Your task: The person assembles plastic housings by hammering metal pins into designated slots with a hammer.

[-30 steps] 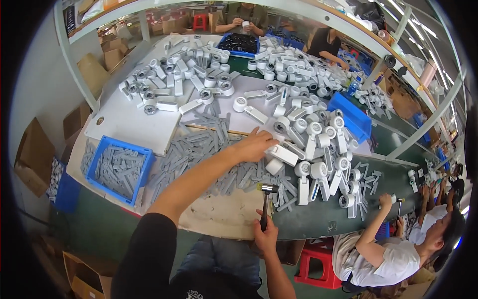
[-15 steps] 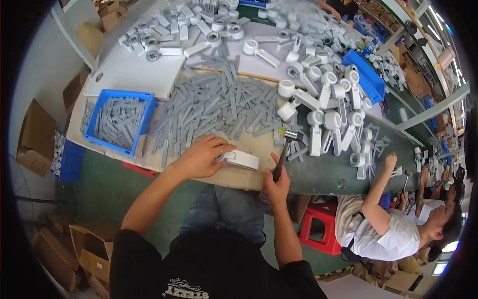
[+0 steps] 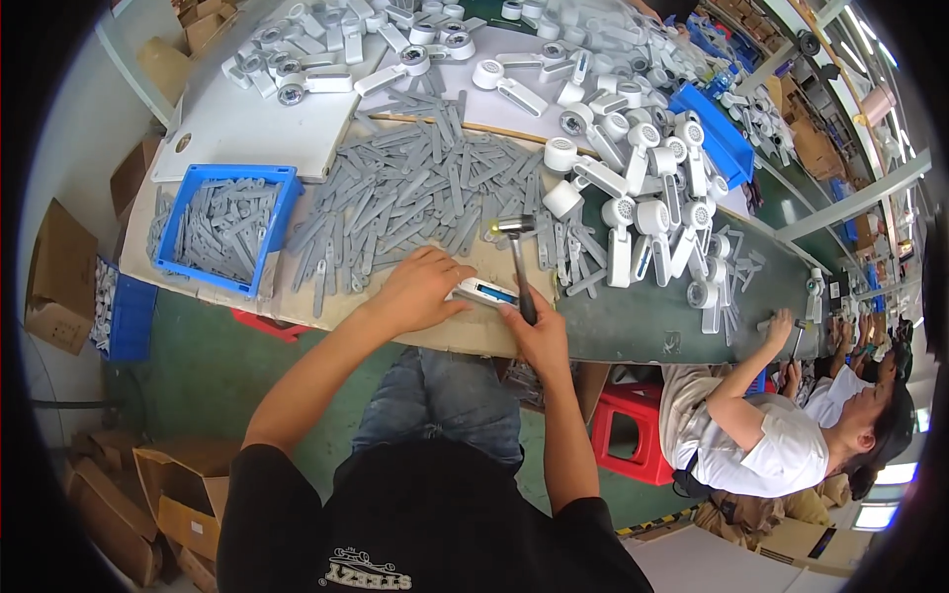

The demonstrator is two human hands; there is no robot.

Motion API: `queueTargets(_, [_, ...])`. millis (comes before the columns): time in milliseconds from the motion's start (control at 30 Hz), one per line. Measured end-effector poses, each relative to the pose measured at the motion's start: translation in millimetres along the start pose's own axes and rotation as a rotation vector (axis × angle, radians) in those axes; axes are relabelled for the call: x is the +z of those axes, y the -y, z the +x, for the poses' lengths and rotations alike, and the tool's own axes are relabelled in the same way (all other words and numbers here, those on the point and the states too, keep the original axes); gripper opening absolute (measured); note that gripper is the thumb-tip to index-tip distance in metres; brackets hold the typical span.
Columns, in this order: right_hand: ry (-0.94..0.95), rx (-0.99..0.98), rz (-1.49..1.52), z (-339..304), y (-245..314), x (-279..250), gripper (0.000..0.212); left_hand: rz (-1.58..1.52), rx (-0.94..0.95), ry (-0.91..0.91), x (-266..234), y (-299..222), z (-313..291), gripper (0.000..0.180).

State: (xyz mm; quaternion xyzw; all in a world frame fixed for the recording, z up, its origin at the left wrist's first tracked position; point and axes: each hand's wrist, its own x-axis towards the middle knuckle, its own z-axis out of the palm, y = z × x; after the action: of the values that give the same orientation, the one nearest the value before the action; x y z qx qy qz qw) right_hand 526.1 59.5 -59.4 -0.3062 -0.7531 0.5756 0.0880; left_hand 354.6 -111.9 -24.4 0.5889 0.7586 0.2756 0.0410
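Your left hand (image 3: 420, 292) presses the white handle part (image 3: 481, 293) flat at the surface's (image 3: 633, 321) near edge; your right hand (image 3: 539, 336) has its grip closed on the hammer (image 3: 518, 259). A glancing blow could catch your left fingertips. Half a second ago the hammer stood closer to the part.

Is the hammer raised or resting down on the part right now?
Raised. The right hand holds the hammer with its head up, away from the white part that the left hand pins to the table edge.
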Motion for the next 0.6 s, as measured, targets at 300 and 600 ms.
queueTargets(300, [-0.343,0.015,0.394,-8.0,-28.1,-33.1,0.029,-0.008,-0.203,0.047,25.2,11.4,98.8,0.035])
queueTargets(600, [-0.192,-0.187,0.101,-16.8,-14.3,-18.5,0.038,-0.124,0.119,-0.041,18.4,-11.8,45.7,0.034])
